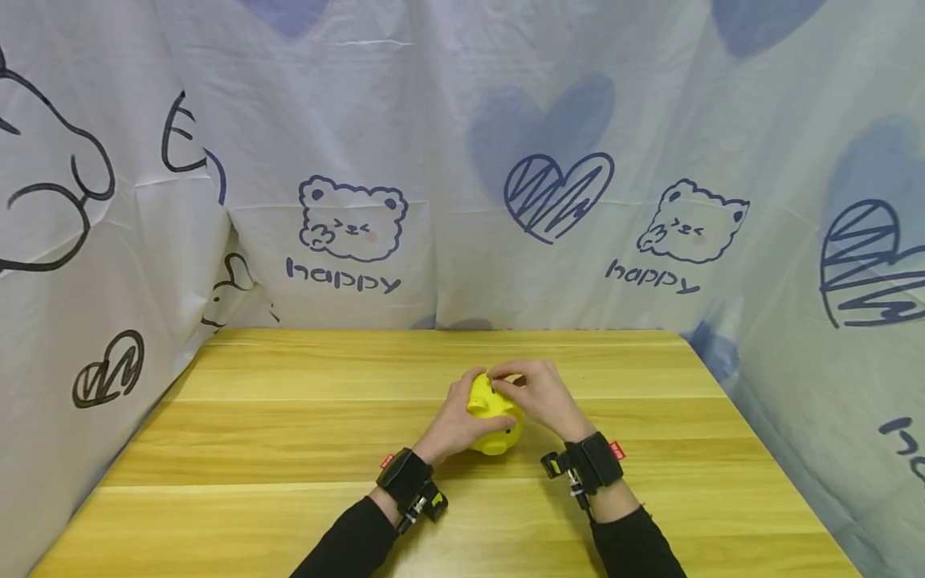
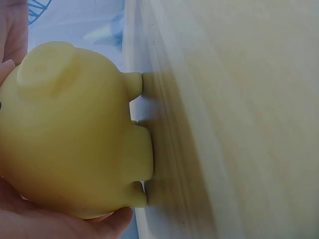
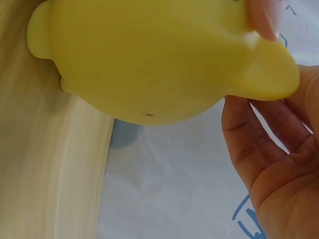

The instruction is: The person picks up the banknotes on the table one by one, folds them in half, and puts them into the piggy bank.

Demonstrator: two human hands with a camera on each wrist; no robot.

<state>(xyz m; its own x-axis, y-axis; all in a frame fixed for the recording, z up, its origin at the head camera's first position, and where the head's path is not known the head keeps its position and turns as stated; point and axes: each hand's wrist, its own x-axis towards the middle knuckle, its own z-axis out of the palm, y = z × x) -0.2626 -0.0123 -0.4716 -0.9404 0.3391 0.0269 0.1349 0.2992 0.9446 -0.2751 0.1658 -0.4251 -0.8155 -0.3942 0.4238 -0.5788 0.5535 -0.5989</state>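
Observation:
A yellow piggy bank [image 1: 497,417] stands on the wooden table, its legs on the tabletop in the left wrist view. My left hand [image 1: 455,421] grips it from the left side, thumb across the near part and fingers round the far part. At its top, my right hand [image 1: 542,393] has thumb and index finger bent close together beside a small dark mark. Whether anything lies between those fingertips is hidden. In the right wrist view the right hand's fingers [image 3: 244,134] are beside a rounded yellow ear [image 3: 269,72].
The wooden table [image 1: 289,433] spreads around both hands. White sheets [image 1: 462,185] printed with hearts, bears and the word "happy" hang behind it and on both sides. Each wrist wears a black strap with a small camera [image 1: 433,502].

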